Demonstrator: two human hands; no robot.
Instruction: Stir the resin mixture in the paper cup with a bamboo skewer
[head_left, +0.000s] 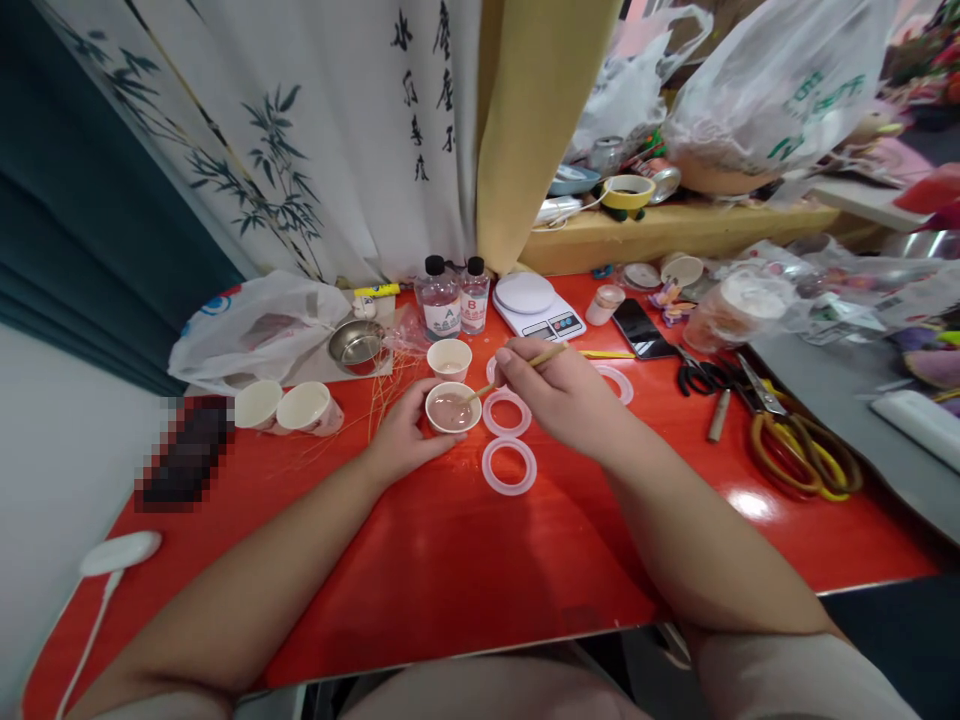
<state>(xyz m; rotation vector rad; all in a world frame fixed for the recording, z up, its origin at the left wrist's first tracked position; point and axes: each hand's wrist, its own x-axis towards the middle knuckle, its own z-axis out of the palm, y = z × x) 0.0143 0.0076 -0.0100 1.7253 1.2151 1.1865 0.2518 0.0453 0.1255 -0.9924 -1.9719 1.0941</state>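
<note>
My left hand [412, 430] is wrapped round a white paper cup [453, 428] with pinkish liquid in it. Pinched in my right hand [551, 390] is a thin wooden stick [484, 390], its lower end dipped in that liquid. Just behind stands another paper cup [449, 358] with a little pale liquid. Translucent pink ring moulds lie beside the held cup; the nearest ring mould [509, 466] is fully visible, a second ring mould [506, 413] touches it, and others are partly hidden by my right hand.
Two bottles marked A [441, 305] and B [474, 300] stand at the back beside a digital scale [536, 308]. Two paper cups [307, 408] and a metal bowl [357, 345] are left. A phone [643, 328], scissors [795, 440] and a grey mat [847, 390] lie right.
</note>
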